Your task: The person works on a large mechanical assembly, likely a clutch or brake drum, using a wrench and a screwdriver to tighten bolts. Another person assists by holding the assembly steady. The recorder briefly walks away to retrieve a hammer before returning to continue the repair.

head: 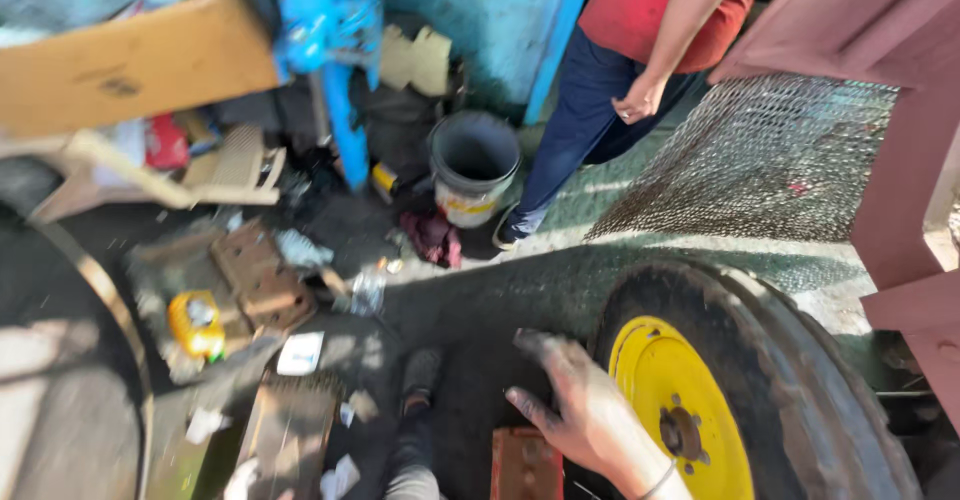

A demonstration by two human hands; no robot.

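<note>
Lower right of frame: large black rubber tyre on a yellow steel rim (pixel 700 400), upright on the floor. Grimy hand (pixel 585 410), which one unclear, lay fingers spread against the tread. Likely heavy, stiff, dirty-slick; best gripped around the tread edges.

A grey bucket (pixel 473 165) stands on the dark, littered floor (pixel 470 300). Behind it rises a blue wall (pixel 470 10). Left of the bucket leans a cardboard sheet (pixel 130 60); right of it hangs wire mesh (pixel 760 160), sunlit.
</note>
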